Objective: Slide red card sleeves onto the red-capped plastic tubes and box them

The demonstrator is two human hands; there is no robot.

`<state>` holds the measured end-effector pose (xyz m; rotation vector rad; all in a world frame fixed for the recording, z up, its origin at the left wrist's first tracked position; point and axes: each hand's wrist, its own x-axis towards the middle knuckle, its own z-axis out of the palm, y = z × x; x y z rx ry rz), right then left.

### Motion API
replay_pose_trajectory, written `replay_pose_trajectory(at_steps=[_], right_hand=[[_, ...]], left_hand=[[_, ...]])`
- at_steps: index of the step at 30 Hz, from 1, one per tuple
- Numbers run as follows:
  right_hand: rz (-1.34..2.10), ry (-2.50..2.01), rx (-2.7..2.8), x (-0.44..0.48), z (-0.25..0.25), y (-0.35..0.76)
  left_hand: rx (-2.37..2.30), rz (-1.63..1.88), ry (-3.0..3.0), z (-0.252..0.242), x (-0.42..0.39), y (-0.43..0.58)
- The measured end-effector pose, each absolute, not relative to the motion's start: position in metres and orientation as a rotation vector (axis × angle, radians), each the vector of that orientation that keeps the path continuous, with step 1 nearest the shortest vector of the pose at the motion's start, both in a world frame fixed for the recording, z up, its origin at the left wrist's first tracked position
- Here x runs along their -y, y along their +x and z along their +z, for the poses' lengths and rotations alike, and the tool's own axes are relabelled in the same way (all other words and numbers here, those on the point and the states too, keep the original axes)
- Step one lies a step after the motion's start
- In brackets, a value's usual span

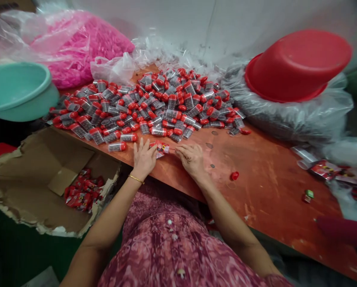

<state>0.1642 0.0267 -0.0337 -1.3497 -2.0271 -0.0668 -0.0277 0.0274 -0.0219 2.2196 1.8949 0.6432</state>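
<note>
A small red printed packet point(159, 149) with a clear end lies near the front edge of the table. My left hand point(144, 156) holds the packet's left side, fingertips pressed on it. Just right of the packet, my right hand point(192, 158) is closed in a pinch. Something thin seems to run from the packet's clear end to those fingertips, too small to make out. Right behind my hands spreads a heap of clear tubes with red caps point(172, 101), dark grains inside them. One capped tube point(117, 146) lies close to my left hand.
A torn cardboard box point(25, 175) with several red packets point(84, 191) stands below left. A teal basin point(16, 93) and a bag of pink pieces point(88, 48) are behind it. A red tub point(298, 67) sits on a plastic bag at right. A loose red cap point(234, 175) lies on the wooden table point(265, 187).
</note>
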Motion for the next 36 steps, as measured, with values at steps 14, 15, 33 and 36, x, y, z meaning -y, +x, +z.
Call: replay_pose_trajectory(at_steps=[14, 15, 33, 36], right_hand=[[0.037, -1.127, 1.927, 0.002, -0.014, 0.170], [0.141, -1.172, 1.843, 0.004, -0.017, 0.167], [0.921, -1.425, 1.443, 0.018, -0.023, 0.142], [0.613, -1.547, 1.719, 0.006, -0.025, 0.169]], left_hand=[[-1.145, 0.940, 0.750, 0.010, -0.008, 0.007], [-1.153, 0.979, 0.702, 0.009, -0.007, 0.009], [-1.226, 1.040, 0.417, 0.001, 0.024, 0.017], [-1.181, 1.035, 0.352, 0.004, 0.021, 0.009]])
